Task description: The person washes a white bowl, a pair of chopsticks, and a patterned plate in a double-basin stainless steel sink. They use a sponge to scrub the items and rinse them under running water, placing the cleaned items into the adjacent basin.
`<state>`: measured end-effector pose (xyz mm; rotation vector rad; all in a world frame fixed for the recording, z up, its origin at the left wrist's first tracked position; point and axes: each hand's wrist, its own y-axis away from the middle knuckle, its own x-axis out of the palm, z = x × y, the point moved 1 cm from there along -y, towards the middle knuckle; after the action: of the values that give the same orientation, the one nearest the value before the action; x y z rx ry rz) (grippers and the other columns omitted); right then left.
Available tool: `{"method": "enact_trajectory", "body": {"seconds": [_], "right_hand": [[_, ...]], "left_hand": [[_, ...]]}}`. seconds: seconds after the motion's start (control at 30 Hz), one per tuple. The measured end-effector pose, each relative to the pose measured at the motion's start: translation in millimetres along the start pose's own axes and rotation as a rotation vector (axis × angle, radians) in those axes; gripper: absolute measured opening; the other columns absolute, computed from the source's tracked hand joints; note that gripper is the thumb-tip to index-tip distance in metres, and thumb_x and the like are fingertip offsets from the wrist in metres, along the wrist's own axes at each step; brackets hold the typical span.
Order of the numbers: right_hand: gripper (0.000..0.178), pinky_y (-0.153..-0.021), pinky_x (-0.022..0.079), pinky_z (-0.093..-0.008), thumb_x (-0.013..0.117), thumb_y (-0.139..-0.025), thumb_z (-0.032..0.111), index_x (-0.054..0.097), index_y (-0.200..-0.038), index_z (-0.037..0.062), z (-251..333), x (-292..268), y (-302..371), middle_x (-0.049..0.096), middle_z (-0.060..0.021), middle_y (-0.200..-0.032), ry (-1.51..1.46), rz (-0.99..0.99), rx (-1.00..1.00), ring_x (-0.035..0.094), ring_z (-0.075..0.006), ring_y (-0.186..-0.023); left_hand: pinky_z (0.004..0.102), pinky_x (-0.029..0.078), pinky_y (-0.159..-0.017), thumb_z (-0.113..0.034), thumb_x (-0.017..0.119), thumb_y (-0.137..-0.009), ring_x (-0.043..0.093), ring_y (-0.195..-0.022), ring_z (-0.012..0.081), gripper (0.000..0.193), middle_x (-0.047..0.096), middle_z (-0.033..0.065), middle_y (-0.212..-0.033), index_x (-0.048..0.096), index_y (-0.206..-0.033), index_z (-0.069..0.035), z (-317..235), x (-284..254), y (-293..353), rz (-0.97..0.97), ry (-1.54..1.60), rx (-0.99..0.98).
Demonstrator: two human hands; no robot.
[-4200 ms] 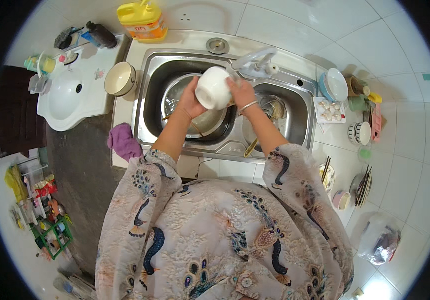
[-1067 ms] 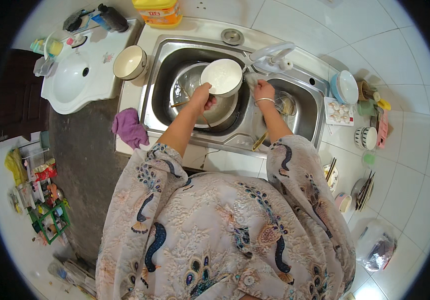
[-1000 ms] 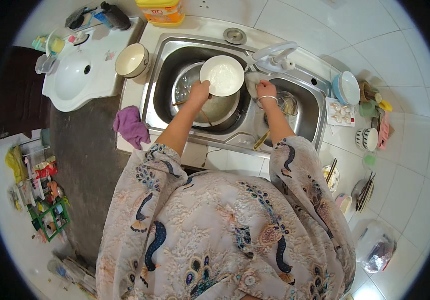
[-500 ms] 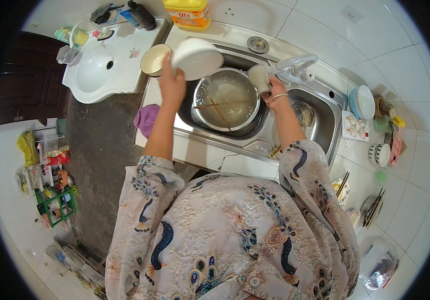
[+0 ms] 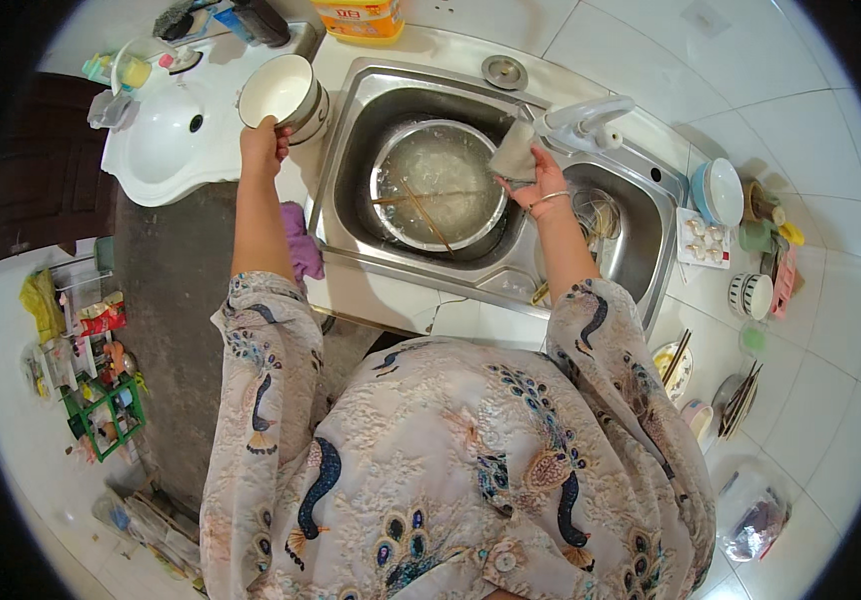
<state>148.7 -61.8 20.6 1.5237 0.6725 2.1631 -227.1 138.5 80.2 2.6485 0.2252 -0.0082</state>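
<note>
Left of the sink, my left hand (image 5: 265, 150) grips the near rim of a white bowl (image 5: 279, 88). That bowl is at another bowl (image 5: 313, 118) on the counter, partly covering it; whether it rests in it I cannot tell. Over the right side of the basin my right hand (image 5: 539, 185) is closed on a pale dishcloth (image 5: 515, 152). Below it, a round metal basin (image 5: 379, 215) of cloudy water stands in the larger sink bowl, with chopsticks (image 5: 421, 208) lying crossed in it.
The white faucet (image 5: 581, 120) rises behind the steel sink (image 5: 343, 130). A purple cloth (image 5: 301, 242) hangs at the counter's left edge. Along the right counter stand a blue-and-white bowl (image 5: 721, 192), a tray of eggs (image 5: 703, 242) and striped bowls (image 5: 750, 295). A washbasin (image 5: 166, 150) is at far left.
My left hand has carried the white bowl left from above the metal basin to the bowl on the counter. My right hand still holds the dishcloth. The view has shifted slightly.
</note>
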Motion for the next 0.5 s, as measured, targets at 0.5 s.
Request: {"method": "enact_trajectory", "body": {"seconds": [0.5], "right_hand": [[0.027,-0.064,0.050,-0.0360,0.052,-0.084,0.023,0.051,-0.105,0.0054,-14.3,-22.7,-14.8,0.061,-0.0100,-0.093,0.192,0.007,0.083,0.058,-0.0199,-0.081]], "left_hand": [[0.0213,0.032,-0.034,-0.016,0.050,-0.086,0.042,-0.040,0.0092,0.054,0.059,0.0117,-0.069,0.020,-0.129,-0.002,77.2,44.6,83.6,-0.139,0.189,0.304]]}}
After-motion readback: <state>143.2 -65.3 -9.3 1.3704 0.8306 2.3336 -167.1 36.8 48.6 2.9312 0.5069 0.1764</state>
